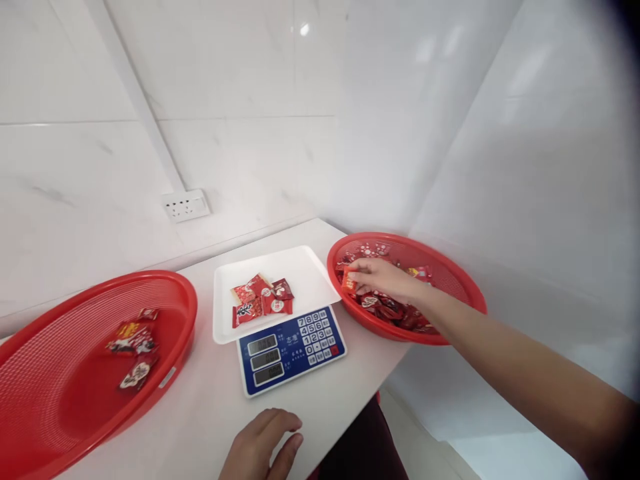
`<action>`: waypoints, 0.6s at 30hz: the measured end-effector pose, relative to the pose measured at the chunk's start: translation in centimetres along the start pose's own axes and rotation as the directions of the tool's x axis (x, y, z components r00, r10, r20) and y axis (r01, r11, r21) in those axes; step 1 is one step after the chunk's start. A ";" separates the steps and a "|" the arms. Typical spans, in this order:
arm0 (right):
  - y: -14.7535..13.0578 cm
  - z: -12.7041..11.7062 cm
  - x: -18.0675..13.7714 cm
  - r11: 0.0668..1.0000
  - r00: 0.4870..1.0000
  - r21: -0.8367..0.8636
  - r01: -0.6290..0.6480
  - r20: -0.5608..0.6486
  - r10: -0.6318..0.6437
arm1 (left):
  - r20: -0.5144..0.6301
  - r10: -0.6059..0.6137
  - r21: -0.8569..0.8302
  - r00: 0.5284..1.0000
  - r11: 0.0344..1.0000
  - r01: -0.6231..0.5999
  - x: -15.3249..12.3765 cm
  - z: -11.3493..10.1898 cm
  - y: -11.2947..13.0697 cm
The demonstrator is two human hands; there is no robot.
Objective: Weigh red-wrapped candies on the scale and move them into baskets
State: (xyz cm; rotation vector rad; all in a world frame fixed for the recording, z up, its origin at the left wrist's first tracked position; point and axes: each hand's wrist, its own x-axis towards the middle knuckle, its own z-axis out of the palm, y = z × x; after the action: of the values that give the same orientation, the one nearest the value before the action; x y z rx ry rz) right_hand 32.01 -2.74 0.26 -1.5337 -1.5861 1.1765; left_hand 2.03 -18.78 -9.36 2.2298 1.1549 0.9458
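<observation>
My right hand [383, 279] is over the right-hand red basket [463, 283], fingers closed on a small orange-red snack packet [349, 280] near the basket's left rim. Below it in that basket lie many red wrapped packets [387, 309]. Several red snack packets [263, 300] sit in the white tray of the digital scale [293, 347], left of my right hand. At the table's front, my left hand [263, 443] hovers or rests just below the scale, thumb and fingers apart, holding nothing.
A second red basket [65, 393] stands at the left with several packets [134, 347] inside. The white table [210, 413] meets a marbled wall [240, 153] bearing a power socket [185, 205]. A smooth pale wall [525, 220] rises close behind the right basket.
</observation>
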 end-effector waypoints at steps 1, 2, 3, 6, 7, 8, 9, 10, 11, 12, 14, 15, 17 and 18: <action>-0.5 1.6 0.4 1.000 0.999 0.005 0.007 0.040 -0.007 | 0.004 -0.010 0.003 1.000 1.000 0.010 -0.1 -0.2 0.1; -1.1 3.2 0.9 1.000 0.997 0.005 0.015 0.072 -0.015 | 0.003 -0.021 0.007 1.000 1.000 0.021 -0.3 -0.3 0.1; -1.5 4.6 1.5 1.000 0.995 0.001 0.024 0.096 -0.024 | -0.003 -0.031 0.012 1.000 0.999 0.031 -0.5 -0.3 0.1; -2.8 8.1 3.3 0.998 0.990 -0.002 0.060 0.129 -0.060 | -0.023 -0.055 0.024 0.998 0.998 0.055 -1.2 -0.5 0.1; -3.2 8.9 3.9 0.997 0.988 0.005 0.073 0.137 -0.073 | -0.022 -0.061 0.026 0.998 0.998 0.062 -1.4 -0.6 0.0; -3.5 9.6 4.4 0.996 0.986 0.013 0.086 0.144 -0.087 | -0.016 -0.068 0.026 0.998 0.997 0.068 -1.5 -0.7 0.0; -3.8 10.0 4.7 0.995 0.984 0.018 0.098 0.148 -0.100 | -0.007 -0.074 0.028 0.997 0.997 0.075 -1.6 -0.9 0.0; -4.1 10.3 4.9 0.994 0.983 0.019 0.112 0.147 -0.114 | 0.004 -0.081 0.031 0.997 0.996 0.081 -1.7 -1.0 0.1; -4.2 10.3 4.9 0.992 0.982 0.013 0.126 0.141 -0.127 | 0.014 -0.088 0.035 0.996 0.996 0.087 -1.7 -1.2 0.2; -4.3 10.2 4.7 0.990 0.981 0.003 0.140 0.133 -0.139 | 0.022 -0.095 0.040 0.995 0.995 0.094 -1.6 -1.4 0.3; -4.0 9.4 3.6 0.986 0.980 -0.025 0.166 0.115 -0.162 | 0.041 -0.109 0.052 0.993 0.993 0.107 -1.5 -1.7 0.6; -3.7 8.7 2.8 0.982 0.980 -0.059 0.179 0.100 -0.173 | 0.052 -0.115 0.056 0.992 0.992 0.112 -1.3 -1.9 0.8; -2.5 7.3 0.6 0.951 0.974 -0.207 0.228 0.049 -0.222 | 0.074 -0.126 0.059 0.989 0.991 0.122 -1.1 -2.2 1.2; -1.7 6.5 -0.5 0.920 0.969 -0.313 0.236 0.002 -0.248 | 0.085 -0.133 0.060 0.987 0.990 0.128 -1.0 -2.3 1.4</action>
State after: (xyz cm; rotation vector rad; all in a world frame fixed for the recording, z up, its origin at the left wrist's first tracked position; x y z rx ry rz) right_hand 25.54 -4.23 -0.76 -1.4829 -1.9427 0.7838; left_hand 0.65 -20.19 -7.31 2.1840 1.2825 0.7638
